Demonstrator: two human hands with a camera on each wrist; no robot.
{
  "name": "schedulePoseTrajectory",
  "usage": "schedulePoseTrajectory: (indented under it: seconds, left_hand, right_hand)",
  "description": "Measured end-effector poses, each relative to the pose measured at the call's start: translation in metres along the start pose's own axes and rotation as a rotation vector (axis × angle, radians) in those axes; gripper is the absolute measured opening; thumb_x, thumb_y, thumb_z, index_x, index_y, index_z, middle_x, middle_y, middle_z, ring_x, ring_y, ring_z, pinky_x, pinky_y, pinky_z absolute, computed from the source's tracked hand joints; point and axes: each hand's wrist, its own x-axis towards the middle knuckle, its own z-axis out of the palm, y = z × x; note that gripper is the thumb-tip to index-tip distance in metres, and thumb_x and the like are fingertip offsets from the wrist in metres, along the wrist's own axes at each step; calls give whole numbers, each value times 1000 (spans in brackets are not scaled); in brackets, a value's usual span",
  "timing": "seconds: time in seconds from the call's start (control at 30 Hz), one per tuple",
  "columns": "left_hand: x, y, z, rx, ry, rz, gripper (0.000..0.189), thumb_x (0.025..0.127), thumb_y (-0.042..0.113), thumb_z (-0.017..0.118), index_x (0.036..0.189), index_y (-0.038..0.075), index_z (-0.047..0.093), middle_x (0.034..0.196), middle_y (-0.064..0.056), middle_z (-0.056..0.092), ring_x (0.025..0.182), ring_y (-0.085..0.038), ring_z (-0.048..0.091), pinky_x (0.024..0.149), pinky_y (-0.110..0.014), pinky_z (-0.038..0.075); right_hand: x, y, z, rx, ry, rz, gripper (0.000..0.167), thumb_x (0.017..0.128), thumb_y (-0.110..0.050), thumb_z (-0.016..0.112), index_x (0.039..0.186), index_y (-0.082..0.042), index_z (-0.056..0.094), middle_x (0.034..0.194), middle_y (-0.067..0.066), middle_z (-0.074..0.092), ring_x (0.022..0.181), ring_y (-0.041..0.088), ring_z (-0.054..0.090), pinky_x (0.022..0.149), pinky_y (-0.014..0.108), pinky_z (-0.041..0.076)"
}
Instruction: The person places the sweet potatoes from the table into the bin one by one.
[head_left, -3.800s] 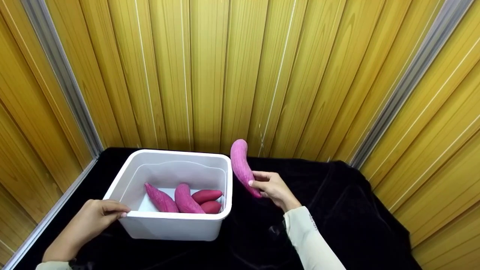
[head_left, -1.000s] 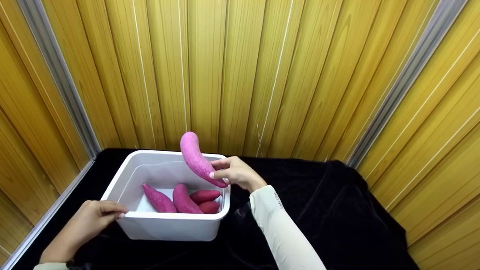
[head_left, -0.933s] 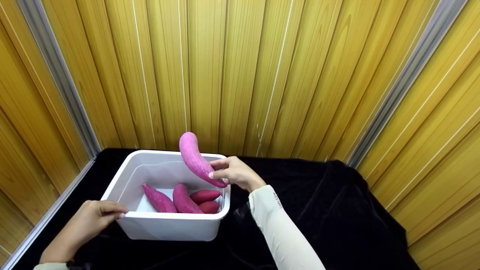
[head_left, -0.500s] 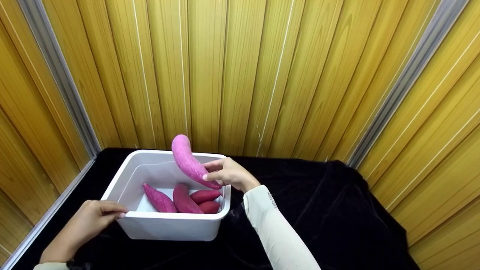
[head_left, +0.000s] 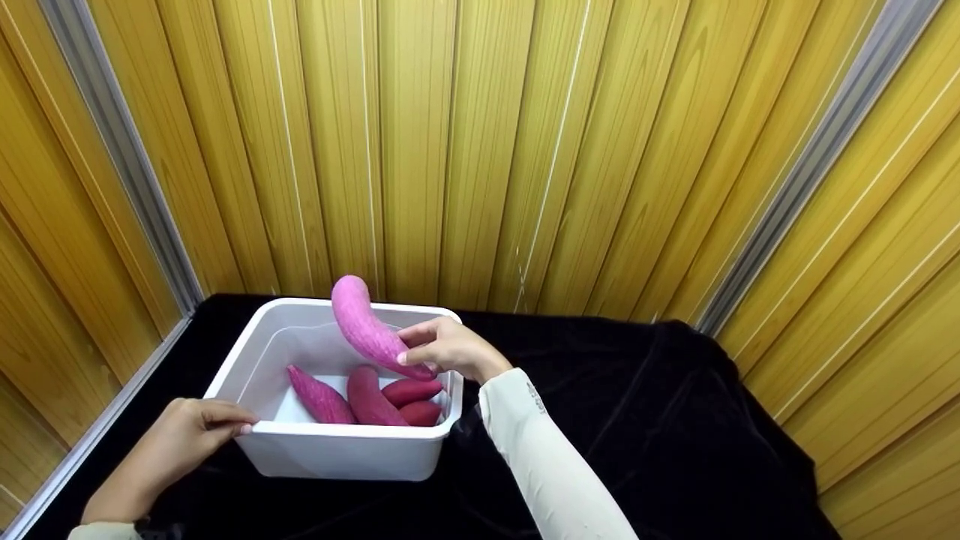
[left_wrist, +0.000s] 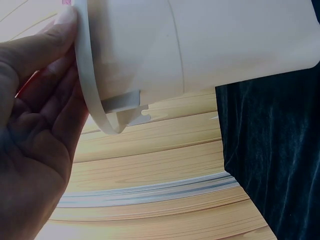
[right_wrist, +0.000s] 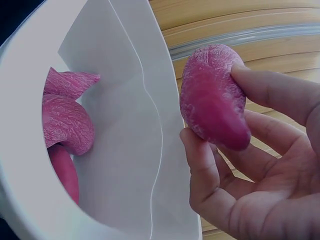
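A long, curved pink-purple sweet potato point(head_left: 364, 326) is held up over the right half of a white plastic bin point(head_left: 337, 454). My right hand point(head_left: 454, 349) grips its lower end between thumb and fingers, and its upper end tilts up to the left. The right wrist view shows the same sweet potato point(right_wrist: 212, 100) end-on, apart from the bin's wall. Several darker sweet potatoes lie on the bin floor, among them a pointed one point(head_left: 321, 397) and a curved one point(head_left: 369, 401). My left hand point(head_left: 195, 431) pinches the bin's rim at the front left corner, thumb against rim point(left_wrist: 87, 65).
The bin stands on a black cloth point(head_left: 637, 420) that spreads out to the right. Wood-patterned yellow panels point(head_left: 480, 150) rise behind and at both sides. Grey metal strips point(head_left: 124, 150) run along the corners.
From right of the bin, my right hand has carried the sweet potato leftward over it, drifting slightly further left and down in the last second. My left hand stays on the rim.
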Motion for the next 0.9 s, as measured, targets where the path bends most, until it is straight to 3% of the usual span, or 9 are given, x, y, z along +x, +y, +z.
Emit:
schedulePoseTrajectory:
  seconds: [0.37,0.63,0.8,0.9]
  left_hand:
    - [0,1,0,9,11,10,20,66,-6,80,76,12,77,73,-2,73,76,12,57,66,1,42]
    - [0,1,-1,2,5,14,20,67,-6,80,77,12,77,73,-3,73,76,11,57,66,1,43]
    - [0,2,0,-2,13,26,20,66,-7,79,77,10,77,73,-4,73,75,11,58,66,1,44]
    - [0,2,0,-2,13,28,20,66,-7,79,77,9,77,73,-4,73,75,11,58,67,0,44]
  right_hand:
    - [0,-3,5,-14,-18,-9,35,81,-5,72,116,-6,69,85,-2,68,59,7,53,52,18,46]
    - [1,-1,6,-18,-18,-6,36,81,-5,73,116,-7,69,93,2,71,64,7,57,54,19,48]
    - [2,0,4,45,-2,-9,49,81,-2,73,128,-4,60,117,9,67,88,12,64,73,26,56]
    - [2,2,3,73,2,-20,53,80,-1,73,131,-4,58,123,11,64,103,16,63,86,35,56]
